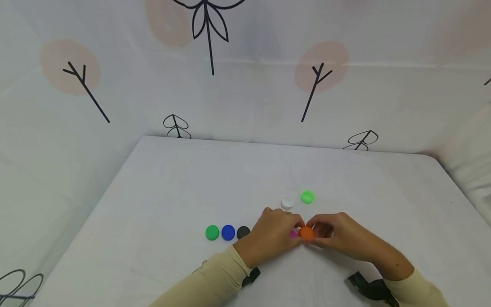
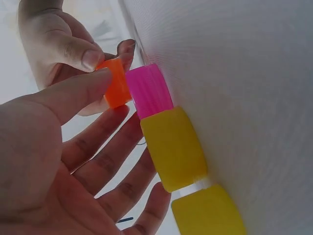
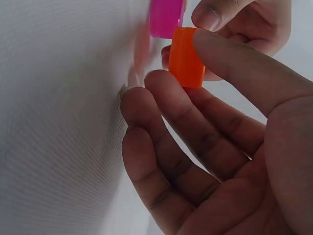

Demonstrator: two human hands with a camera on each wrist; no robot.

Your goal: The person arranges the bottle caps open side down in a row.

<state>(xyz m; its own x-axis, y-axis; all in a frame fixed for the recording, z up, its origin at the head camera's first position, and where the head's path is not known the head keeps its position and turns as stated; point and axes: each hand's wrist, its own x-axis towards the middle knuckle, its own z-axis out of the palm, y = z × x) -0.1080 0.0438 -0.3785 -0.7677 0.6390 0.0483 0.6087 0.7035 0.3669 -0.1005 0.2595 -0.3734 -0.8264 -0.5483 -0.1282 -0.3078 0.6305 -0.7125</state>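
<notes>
An orange cap (image 1: 306, 233) (image 2: 117, 88) (image 3: 187, 58) is at the table's front centre, and my right hand (image 1: 317, 232) (image 3: 180, 61) pinches it between thumb and forefinger. The thumb of my left hand (image 1: 285, 230) (image 2: 106, 104) touches the same cap, while its fingers lie straight and relaxed. A pink cap (image 1: 293, 234) (image 2: 149, 90) (image 3: 166, 17) lies on the table right beside the orange one. In the left wrist view, two yellow caps (image 2: 173, 147) (image 2: 208, 213) follow the pink one in a row under my left hand. The head view hides them.
A green cap (image 1: 212, 232), a blue cap (image 1: 228, 232) and a black cap (image 1: 243, 232) lie in a row left of my left hand. A white cap (image 1: 287, 202) and a light green cap (image 1: 307, 196) sit just beyond the hands. The white table (image 1: 172, 179) is ringed by printed cloth walls.
</notes>
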